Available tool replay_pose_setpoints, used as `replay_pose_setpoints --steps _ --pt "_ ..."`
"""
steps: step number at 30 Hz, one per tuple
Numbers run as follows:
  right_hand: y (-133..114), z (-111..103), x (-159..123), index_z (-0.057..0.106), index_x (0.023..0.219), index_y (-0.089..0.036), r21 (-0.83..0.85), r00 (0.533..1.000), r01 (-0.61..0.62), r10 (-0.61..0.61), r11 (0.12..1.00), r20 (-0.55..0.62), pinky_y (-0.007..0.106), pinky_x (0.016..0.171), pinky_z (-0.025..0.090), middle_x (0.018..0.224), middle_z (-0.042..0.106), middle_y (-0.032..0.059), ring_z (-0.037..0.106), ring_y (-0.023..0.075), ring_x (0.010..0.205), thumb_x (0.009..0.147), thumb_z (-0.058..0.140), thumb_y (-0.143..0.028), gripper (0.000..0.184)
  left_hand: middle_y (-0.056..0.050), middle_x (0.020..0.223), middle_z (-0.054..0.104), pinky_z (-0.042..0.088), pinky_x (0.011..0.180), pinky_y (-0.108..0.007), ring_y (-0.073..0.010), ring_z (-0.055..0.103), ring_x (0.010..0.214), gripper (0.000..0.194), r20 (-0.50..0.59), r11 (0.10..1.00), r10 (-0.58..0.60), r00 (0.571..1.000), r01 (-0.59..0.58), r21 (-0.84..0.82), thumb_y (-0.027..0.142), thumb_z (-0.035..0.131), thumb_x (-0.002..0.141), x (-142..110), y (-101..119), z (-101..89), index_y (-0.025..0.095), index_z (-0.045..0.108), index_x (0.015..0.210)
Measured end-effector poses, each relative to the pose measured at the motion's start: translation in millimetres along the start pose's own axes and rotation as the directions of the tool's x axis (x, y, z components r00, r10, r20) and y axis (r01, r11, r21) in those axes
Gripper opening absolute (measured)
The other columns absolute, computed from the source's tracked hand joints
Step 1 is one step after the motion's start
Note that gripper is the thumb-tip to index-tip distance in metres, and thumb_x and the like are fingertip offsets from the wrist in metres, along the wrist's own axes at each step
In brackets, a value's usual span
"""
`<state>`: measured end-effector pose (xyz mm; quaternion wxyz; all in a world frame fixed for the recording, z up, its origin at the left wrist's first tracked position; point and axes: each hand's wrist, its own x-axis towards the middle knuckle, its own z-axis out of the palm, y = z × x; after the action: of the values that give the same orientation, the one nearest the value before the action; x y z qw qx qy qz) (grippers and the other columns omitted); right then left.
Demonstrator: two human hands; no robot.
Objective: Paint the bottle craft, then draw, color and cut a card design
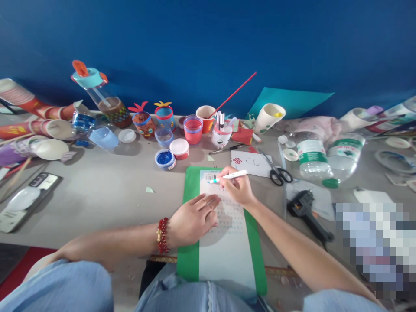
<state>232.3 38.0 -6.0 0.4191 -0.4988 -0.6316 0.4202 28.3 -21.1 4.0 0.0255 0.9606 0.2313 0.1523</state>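
My right hand (239, 189) is closed round a white marker (238, 174) with a blue tip. Its tip is at the upper part of a white sheet of paper (224, 255), where a few dark strokes show. Rows of faint marks run across the sheet's middle, partly under my hands. Beneath the paper lies a larger green sheet (190, 264), which reaches past the table's near edge. My left hand (191, 219), with a red bead bracelet at the wrist, rests on the paper with its fingers stretched out.
Scissors (280, 175), a black glue gun (310, 216) and plastic bottles (313, 156) lie on the right. Behind the paper stand a blue paint pot (165, 159) and several decorated cups (193, 130). A drink bottle (108, 104) and a phone (29, 201) are on the left.
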Motion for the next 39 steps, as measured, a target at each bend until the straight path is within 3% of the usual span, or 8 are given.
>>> replay_pose_setpoints --steps 39 --pt "-4.4 -2.0 -2.6 0.055 0.065 -0.018 0.047 0.999 0.019 -0.017 0.999 -0.048 0.022 0.044 0.026 0.054 0.047 -0.0038 0.038 0.0086 0.047 0.081 0.054 -0.020 0.016 -0.018 0.138 0.057 0.044 0.110 -0.044 -0.0289 0.051 0.131 0.025 0.000 1.000 0.004 1.000 -0.004 0.012 0.029 0.049 0.098 0.4 -0.1 -0.8 0.009 0.064 0.101"
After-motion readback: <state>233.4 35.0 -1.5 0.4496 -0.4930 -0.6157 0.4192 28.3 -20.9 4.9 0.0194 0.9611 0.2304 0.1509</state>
